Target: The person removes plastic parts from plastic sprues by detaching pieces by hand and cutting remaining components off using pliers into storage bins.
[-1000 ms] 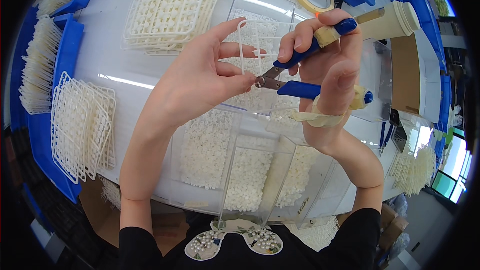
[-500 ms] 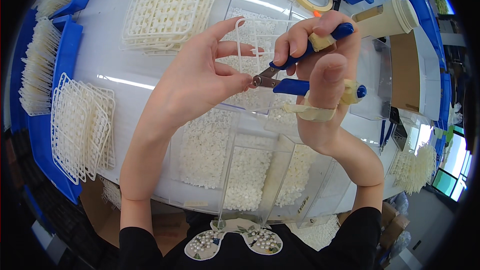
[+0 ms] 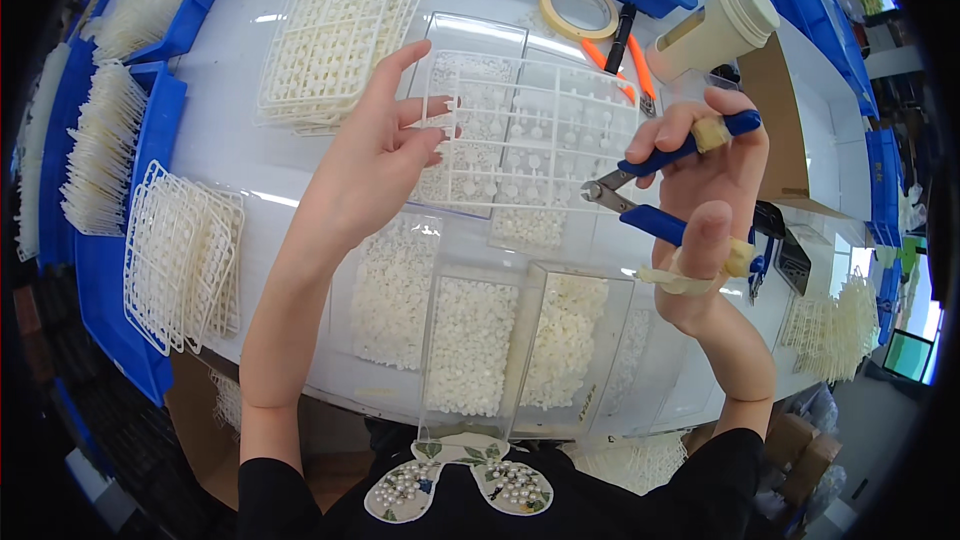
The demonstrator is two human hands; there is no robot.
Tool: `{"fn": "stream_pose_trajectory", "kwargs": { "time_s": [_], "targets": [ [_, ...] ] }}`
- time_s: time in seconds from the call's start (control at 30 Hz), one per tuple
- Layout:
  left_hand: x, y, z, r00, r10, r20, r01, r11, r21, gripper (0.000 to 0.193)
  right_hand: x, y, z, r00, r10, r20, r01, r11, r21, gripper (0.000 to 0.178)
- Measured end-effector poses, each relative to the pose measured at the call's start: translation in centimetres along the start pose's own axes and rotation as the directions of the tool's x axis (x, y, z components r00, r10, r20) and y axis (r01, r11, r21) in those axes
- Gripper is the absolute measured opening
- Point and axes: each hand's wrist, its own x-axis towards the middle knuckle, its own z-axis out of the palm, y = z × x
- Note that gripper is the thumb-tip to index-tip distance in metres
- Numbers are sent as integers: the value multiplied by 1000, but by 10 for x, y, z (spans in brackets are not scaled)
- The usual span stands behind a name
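Observation:
A white plastic sprue frame (image 3: 556, 125), set with rows of small round parts, is pinched at its left edge by my left hand (image 3: 365, 170). Its broad face shows, above clear boxes. My right hand (image 3: 728, 165) grips blue-handled nippers (image 3: 655, 224), their metal jaws apart beside the frame's lower right corner. Yellowish tape wraps the handles, and a pale band circles my right thumb's base. Beneath the frame, loose white parts (image 3: 460, 70) lie in a clear box. Closer to me are more clear boxes of small white parts (image 3: 472, 340).
Stacked sprue frames (image 3: 335, 50) lie at the far left, and others (image 3: 185, 255) lean over a blue tray (image 3: 105, 305). Toward the far right are a tape roll (image 3: 549, 15), a black marker (image 3: 620, 38), orange-handled pliers (image 3: 640, 65) and a lidded paper cup (image 3: 715, 35).
My hands have moved apart, the right one carrying the nippers to the right, away from my left fingers. The sprue frame now shows far more of its face.

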Motion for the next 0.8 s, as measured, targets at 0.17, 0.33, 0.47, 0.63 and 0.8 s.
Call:
{"fn": "stream_pose_trajectory", "kwargs": {
  "time_s": [0.17, 0.33, 0.47, 0.63, 0.8],
  "targets": [
    [0, 22, -9, 979, -162, 125, 168, 985, -38, 60, -13, -8, -23, 994, -16, -104, 21, 998, 54, 90],
    [3, 27, 31, 964, -135, 230, 212, 912, -352, 54, -21, -11, -35, 958, -277, -73, 287, 927, 240, 98],
    [-2, 12, 70, 911, -196, 363, 333, 869, -366, 51, -27, 4, -23, 997, -26, -79, 49, 948, 313, 82],
    [-2, 11, 79, 896, -264, 358, 371, 886, -277, 49, -26, 24, -18, 996, 93, 2, -87, 933, 350, 65],
    [-3, 14, 81, 901, -287, 324, 376, 890, -257, 48, -27, 28, -16, 994, 104, 22, -105, 927, 360, 64]
  ]
}}
